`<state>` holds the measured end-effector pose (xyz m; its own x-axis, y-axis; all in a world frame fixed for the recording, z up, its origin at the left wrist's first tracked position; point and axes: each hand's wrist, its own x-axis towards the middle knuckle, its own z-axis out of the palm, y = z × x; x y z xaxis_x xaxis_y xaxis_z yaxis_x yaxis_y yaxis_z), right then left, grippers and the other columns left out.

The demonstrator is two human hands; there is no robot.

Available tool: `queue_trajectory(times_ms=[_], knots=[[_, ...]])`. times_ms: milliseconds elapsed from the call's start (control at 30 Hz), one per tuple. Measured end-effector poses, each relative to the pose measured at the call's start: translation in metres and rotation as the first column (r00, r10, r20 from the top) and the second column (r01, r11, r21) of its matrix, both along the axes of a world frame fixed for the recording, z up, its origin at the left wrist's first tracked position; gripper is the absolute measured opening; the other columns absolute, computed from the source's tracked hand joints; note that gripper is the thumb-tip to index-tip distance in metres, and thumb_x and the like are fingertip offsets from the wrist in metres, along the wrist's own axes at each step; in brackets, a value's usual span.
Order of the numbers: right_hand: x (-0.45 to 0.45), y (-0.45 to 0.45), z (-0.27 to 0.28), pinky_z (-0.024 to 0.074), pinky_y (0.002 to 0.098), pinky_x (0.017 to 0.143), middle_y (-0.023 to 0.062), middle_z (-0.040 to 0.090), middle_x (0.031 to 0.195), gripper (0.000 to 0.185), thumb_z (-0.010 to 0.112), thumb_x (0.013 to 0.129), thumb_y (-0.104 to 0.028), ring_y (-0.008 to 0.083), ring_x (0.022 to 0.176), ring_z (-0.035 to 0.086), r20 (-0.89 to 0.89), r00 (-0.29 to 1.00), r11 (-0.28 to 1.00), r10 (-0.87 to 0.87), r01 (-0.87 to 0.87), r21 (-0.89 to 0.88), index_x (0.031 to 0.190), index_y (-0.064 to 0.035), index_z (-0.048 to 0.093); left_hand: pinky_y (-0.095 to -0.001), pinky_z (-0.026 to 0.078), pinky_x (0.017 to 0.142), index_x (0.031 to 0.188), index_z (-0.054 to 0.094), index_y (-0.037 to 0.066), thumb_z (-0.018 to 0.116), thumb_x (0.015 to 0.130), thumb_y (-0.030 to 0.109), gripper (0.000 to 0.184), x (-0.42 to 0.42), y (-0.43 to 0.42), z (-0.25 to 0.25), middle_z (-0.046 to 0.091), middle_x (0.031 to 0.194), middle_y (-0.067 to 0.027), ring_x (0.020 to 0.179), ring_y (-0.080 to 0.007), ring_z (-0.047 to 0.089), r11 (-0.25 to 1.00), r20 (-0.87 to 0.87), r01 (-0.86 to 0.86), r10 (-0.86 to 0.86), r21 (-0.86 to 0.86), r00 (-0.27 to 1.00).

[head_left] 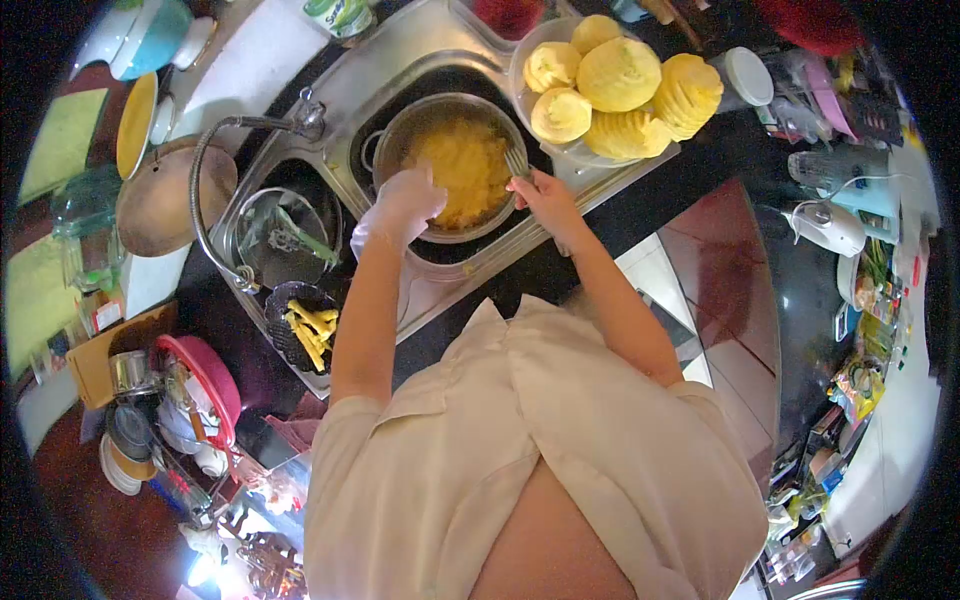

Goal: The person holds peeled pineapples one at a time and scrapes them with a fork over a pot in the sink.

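Note:
A metal pot (382, 152) sits in the larger sink basin with yellow shredded pulp (462, 165) in it. My left hand (405, 203), in a clear plastic glove, is over the pot's near left side. Its fingers are curled together, and what they hold, if anything, is hidden. At the pot's right rim my right hand (550, 207) grips a fork (516, 163), tines pointing up and away from me. Beyond it, several peeled yellow fruits that look like pineapples (620, 75) are piled on a clear plate or tray at the sink's right edge.
A curved faucet (200, 185) arches over the smaller basin, where a clear bowl (285, 235) stands. A dark glass bowl of yellow strips (310, 335) rests near my left forearm. A pink basin (205, 380) of dishes is at left; a white hand mixer (828, 227) lies right.

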<state>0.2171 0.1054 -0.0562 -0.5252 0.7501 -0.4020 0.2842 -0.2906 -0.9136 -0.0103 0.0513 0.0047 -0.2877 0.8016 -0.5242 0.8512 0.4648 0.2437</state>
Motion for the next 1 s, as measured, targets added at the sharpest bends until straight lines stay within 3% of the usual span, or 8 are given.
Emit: queue_trajectory(times_ms=[167, 300, 367, 433, 567, 633, 733, 1000], knots=[[-0.001, -0.001, 0.001, 0.0397, 0.0226, 0.062, -0.0005, 0.055, 0.066, 0.025, 0.054, 0.091, -0.027, 0.0081, 0.063, 0.05, -0.045, 0.999, 1.0, 0.019, -0.019, 0.008, 0.088, -0.0034, 0.062, -0.0438, 0.047, 0.078, 0.098, 0.062, 0.004, 0.052, 0.082, 0.03, 0.032, 0.033, 0.032, 0.078, 0.064, 0.094, -0.02, 0.094, -0.0371, 0.06, 0.951, 0.02, -0.027, 0.022, 0.308, 1.0], [-0.003, -0.002, 0.004, 0.0395, 0.0225, 0.061, -0.0012, 0.053, 0.065, 0.024, 0.054, 0.091, -0.026, 0.0081, 0.061, 0.049, -0.077, 0.997, 1.0, -0.027, 0.027, -0.007, 0.087, -0.0034, 0.061, -0.0437, 0.047, 0.075, 0.097, 0.062, 0.006, 0.056, 0.08, 0.029, 0.029, 0.059, 0.079, 0.114, 0.063, 0.093, -0.0164, 0.087, -0.0393, 0.059, 0.371, -0.343, 0.492, -0.4, 0.787, 0.85], [-0.003, 0.0, -0.015, 0.043, 0.0259, 0.056, 0.0025, 0.058, 0.063, 0.025, 0.056, 0.089, -0.027, 0.01, 0.058, 0.054, -0.027, 1.0, 0.994, -0.006, 0.009, 0.11, 0.087, -0.0026, 0.062, -0.0429, 0.046, 0.079, 0.097, 0.059, 0.002, 0.058, 0.078, 0.029, 0.033, 0.095, 0.101, 0.162, 0.061, 0.093, -0.0177, 0.089, -0.0383, 0.058, 0.447, 0.041, 0.172, -0.428, 0.878, 0.903], [-0.003, 0.0, -0.01, 0.0433, 0.0264, 0.056, 0.0026, 0.058, 0.063, 0.026, 0.056, 0.089, -0.028, 0.0104, 0.058, 0.054, -0.041, 0.999, 0.995, -0.011, 0.015, 0.103, 0.086, -0.0025, 0.062, -0.0413, 0.044, 0.084, 0.099, 0.055, -0.003, 0.058, 0.076, 0.026, 0.037, 0.121, 0.128, 0.166, 0.06, 0.092, -0.0201, 0.094, -0.036, 0.057, 0.268, -0.159, 0.313, -0.472, 0.911, 0.867], [-0.007, -0.001, -0.006, 0.0445, 0.029, 0.061, 0.0047, 0.059, 0.068, 0.027, 0.056, 0.088, -0.029, 0.0133, 0.064, 0.055, 0.0, 0.999, 0.974, -0.041, 0.04, 0.222, 0.088, -0.0021, 0.061, -0.0422, 0.046, 0.083, 0.097, 0.06, -0.004, 0.056, 0.075, 0.018, 0.031, 0.175, 0.164, 0.189, 0.061, 0.093, -0.0218, 0.092, -0.0332, 0.06, 0.315, -0.256, 0.603, -0.694, 0.733, 0.673], [-0.007, 0.0, -0.001, 0.0469, 0.0325, 0.071, 0.0103, 0.064, 0.083, 0.03, 0.056, 0.088, -0.03, 0.0182, 0.078, 0.06, 0.112, 0.994, 0.964, -0.016, -0.014, 0.264, 0.096, -0.0017, 0.061, -0.0418, 0.05, 0.074, 0.093, 0.067, 0.001, 0.057, 0.074, 0.017, 0.026, 0.201, 0.166, 0.204, 0.064, 0.095, -0.0181, 0.089, -0.0268, 0.063, 0.583, -0.218, 0.694, -0.678, 0.423, 0.702], [-0.013, 0.004, 0.023, 0.0229, 0.0386, 0.107, 0.0223, 0.034, 0.14, 0.055, 0.057, 0.087, -0.029, 0.0292, 0.132, 0.028, -0.228, 0.973, 0.944, -0.043, 0.114, 0.31, 0.132, -0.0007, 0.039, -0.0464, 0.047, 0.083, 0.112, 0.064, 0.01, 0.059, 0.076, 0.026, 0.04, 0.225, 0.179, 0.203, 0.062, 0.115, -0.0115, 0.104, -0.0277, 0.06, 0.564, -0.379, 0.81, -0.722, 0.16, 0.578], [-0.007, -0.003, 0.005, 0.0436, 0.0348, 0.085, 0.0157, 0.056, 0.108, 0.037, 0.053, 0.09, -0.025, 0.0225, 0.095, 0.055, -0.059, 0.994, 0.903, -0.087, 0.104, 0.417, 0.117, 0.0006, 0.05, -0.0411, 0.049, 0.08, 0.109, 0.066, 0.013, 0.066, 0.071, 0.031, 0.042, 0.236, 0.207, 0.186, 0.063, 0.113, -0.0073, 0.104, -0.025, 0.06, 0.685, -0.208, 0.716, -0.687, 0.135, 0.697]])
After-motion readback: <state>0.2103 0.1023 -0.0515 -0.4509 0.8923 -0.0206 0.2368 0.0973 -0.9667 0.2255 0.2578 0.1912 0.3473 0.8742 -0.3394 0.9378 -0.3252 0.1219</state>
